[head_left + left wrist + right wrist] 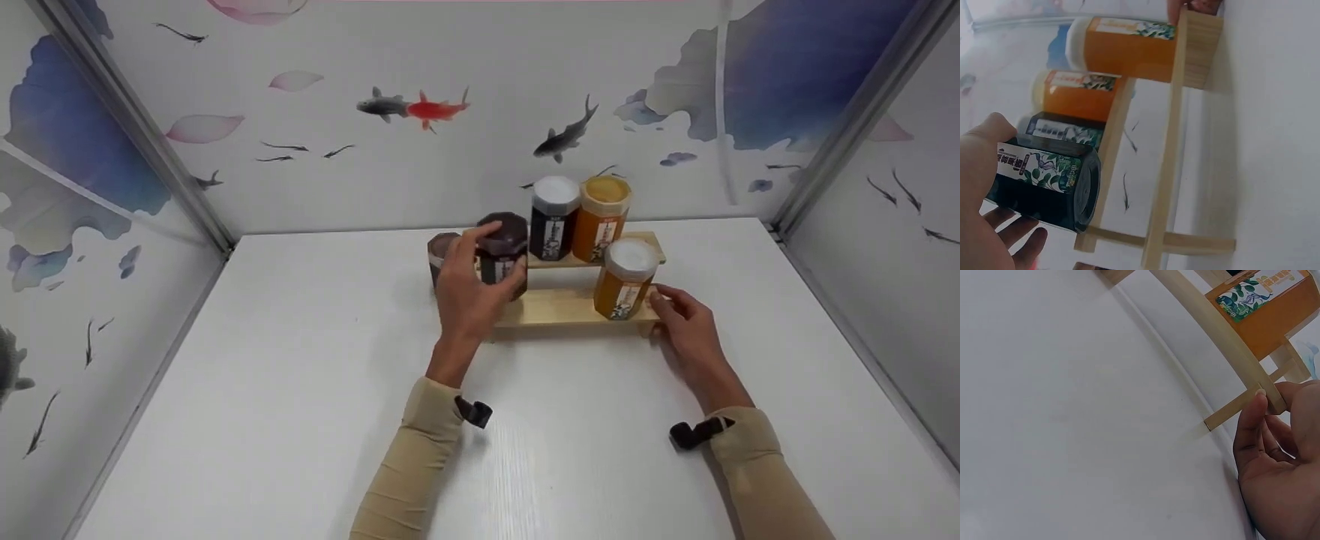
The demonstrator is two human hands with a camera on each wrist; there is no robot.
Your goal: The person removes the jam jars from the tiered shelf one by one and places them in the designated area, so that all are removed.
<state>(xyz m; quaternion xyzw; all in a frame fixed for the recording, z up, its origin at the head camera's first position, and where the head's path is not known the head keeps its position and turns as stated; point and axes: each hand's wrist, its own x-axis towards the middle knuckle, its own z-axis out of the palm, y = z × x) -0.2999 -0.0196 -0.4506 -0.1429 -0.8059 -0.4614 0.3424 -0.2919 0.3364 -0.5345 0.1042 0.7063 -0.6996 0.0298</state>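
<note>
My left hand (pixel 466 296) grips a dark eight-sided jar (pixel 502 236) with a dark lid, thumb and fingers on opposite sides. Its label and base (pixel 1089 191) show in the left wrist view, the base apart from the boards of a two-step wooden rack (pixel 551 307). My right hand (pixel 694 330) pinches the right end of the rack's lower step between thumb and fingers. Close to it on that step stands an amber jar (pixel 622 289) with a white lid. On the upper step are a dark jar (pixel 551 229) with a white lid and an amber jar (pixel 598 225) with a yellow lid.
Another dark jar (pixel 439 251) stands at the rack's left, partly hidden behind my left hand. The rack sits on a white table (pixel 300 375) near the back wall (pixel 337 180). Side panels (pixel 885 187) enclose the table.
</note>
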